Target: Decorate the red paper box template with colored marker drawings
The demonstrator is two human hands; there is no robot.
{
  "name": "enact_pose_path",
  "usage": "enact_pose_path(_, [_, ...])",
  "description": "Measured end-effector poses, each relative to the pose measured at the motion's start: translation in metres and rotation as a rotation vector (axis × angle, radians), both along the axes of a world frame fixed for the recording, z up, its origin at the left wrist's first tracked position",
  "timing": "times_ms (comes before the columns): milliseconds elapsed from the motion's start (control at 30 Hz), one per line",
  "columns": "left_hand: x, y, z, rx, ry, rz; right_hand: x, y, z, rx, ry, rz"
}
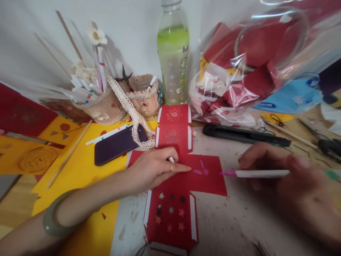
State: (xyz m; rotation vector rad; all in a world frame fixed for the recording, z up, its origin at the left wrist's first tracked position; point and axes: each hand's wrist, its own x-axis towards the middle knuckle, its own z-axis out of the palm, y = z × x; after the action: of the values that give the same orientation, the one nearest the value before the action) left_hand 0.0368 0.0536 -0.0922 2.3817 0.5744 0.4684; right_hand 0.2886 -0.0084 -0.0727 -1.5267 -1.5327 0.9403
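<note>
A red card cut-out (174, 181) shaped like a cross lies flat before me, with white strips along its edge flaps. Star stickers (181, 212) dot its lower panel; flowers (174, 113) are drawn on the two upper ones. Its right panel bears a partial purple petal drawing (201, 168). My left hand (151, 167) rests on the card, index finger stretched beside that drawing. Between its curled fingers shows the end of a small white object (171, 159). My right hand (298, 188), blurred, grips a white felt-tip pen (261, 173), its purple tip near the right panel's edge.
Behind stand a bottle (173, 53), two stick-covered holders (106, 106) and a clear bag of red scraps (245, 78). A utility knife (245, 135) and scissors (329, 147) lie right. A dark phone (114, 147), lace (128, 106) and yellow card (87, 185) are left.
</note>
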Motion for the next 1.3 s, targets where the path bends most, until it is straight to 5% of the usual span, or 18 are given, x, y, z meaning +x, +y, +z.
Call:
enact_pose_path(167, [-0.001, 0.000, 0.000, 0.048, 0.017, -0.001, -0.015, -0.003, -0.004, -0.089, 0.006, 0.082])
enact_pose_path(433, [0.000, 0.000, 0.002, 0.046, 0.040, 0.004, -0.015, -0.006, -0.017, -0.016, -0.052, 0.189])
enact_pose_path(1100, [0.000, 0.001, 0.003, 0.027, 0.054, 0.000, -0.015, -0.005, -0.016, -0.072, -0.026, 0.209])
enact_pose_path(1300, [0.000, 0.001, 0.002, 0.024, 0.042, -0.001, -0.014, 0.001, -0.008, -0.113, 0.039, 0.087])
